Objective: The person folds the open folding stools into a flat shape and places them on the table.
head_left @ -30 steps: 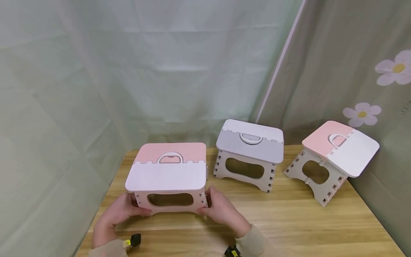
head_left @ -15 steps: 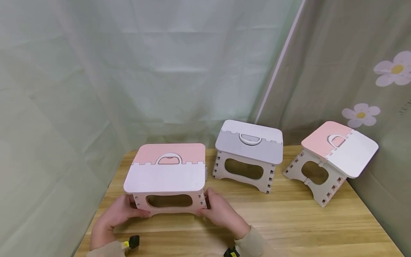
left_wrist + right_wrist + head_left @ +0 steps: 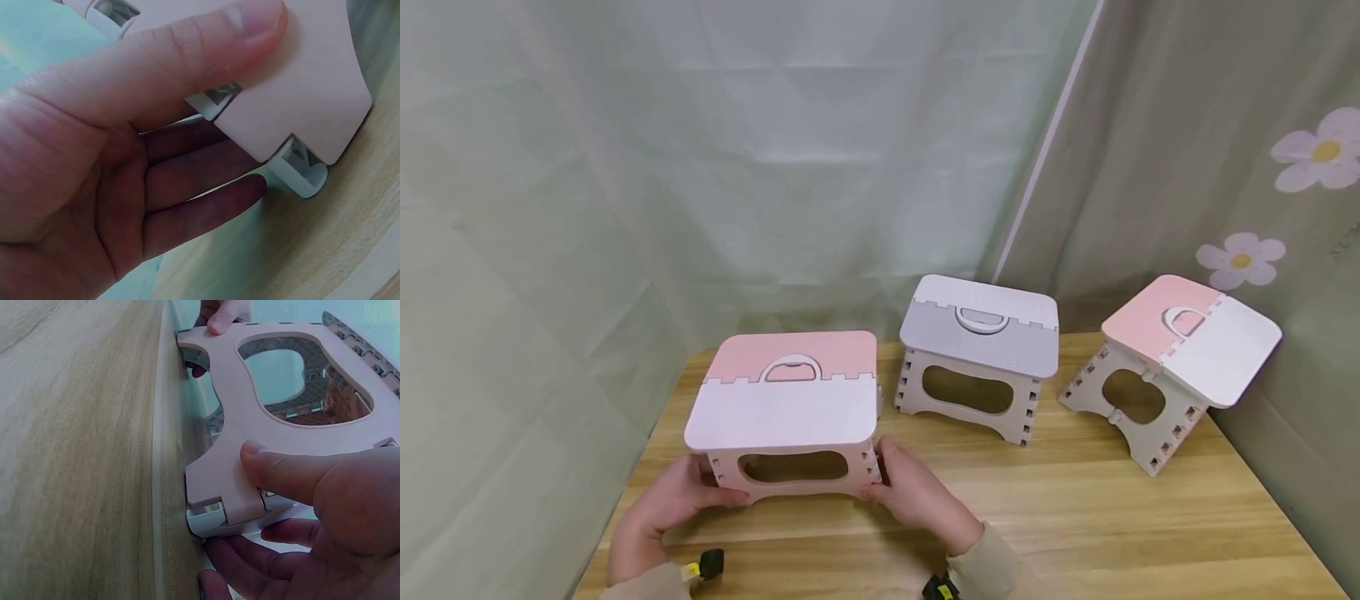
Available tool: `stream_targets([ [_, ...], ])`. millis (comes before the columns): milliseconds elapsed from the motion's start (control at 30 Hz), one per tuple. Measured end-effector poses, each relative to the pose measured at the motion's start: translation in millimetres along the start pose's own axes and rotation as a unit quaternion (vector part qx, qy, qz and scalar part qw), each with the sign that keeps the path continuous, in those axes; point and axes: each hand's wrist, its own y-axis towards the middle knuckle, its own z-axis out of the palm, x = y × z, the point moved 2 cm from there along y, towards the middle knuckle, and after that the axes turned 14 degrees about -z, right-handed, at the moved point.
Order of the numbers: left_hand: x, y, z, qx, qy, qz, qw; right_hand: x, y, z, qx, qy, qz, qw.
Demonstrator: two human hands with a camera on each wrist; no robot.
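A pink and white folding step stool [image 3: 786, 417] stands unfolded at the left of the table in the head view, its white half towards me. My left hand [image 3: 681, 496] grips its near left leg low down, thumb on the front panel and fingers behind. At the near right leg my right hand [image 3: 917, 496] does the same. In the left wrist view the thumb [image 3: 250, 28] presses the pink panel beside the hinge notches. The right wrist view shows the leg's foot [image 3: 209, 519] close against the wooden surface.
A grey and white folding stool [image 3: 981, 342] stands unfolded behind and to the right. Farther right is another pink and white stool [image 3: 1195, 333], turned at an angle. Curtains [image 3: 820, 167] hang behind the wooden table [image 3: 1075, 517] and along both its sides.
The head view has shifted slightly. Both hands keep their hold on the near stool, and nothing else has visibly moved.
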Motion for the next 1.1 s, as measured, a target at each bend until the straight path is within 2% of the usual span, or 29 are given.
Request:
stream_targets([
  [267,0.8,-0.5,-0.9,-0.005,0.012,0.011,0.9999,1.2,-1.0,0.9,-0.001,-0.005,0.011,1.000],
  [400,0.4,0.0,-1.3,-0.009,0.009,0.023,0.9997,0.8,-0.2,2.7,-0.015,-0.004,0.014,1.000],
  [600,-1.3,1.3,1.6,0.005,-0.003,0.006,1.0000,-2.4,-2.2,9.3,-0.044,-0.017,0.009,0.999],
  [767,0.4,1.3,1.1,0.001,-0.001,-0.004,1.0000,-1.1,-1.9,9.6,-0.039,-0.014,0.002,0.999],
  [1100,-1.1,0.4,-0.1,0.016,-0.004,0.019,0.9997,-1.3,-0.9,9.2,-0.032,-0.024,0.000,0.999],
])
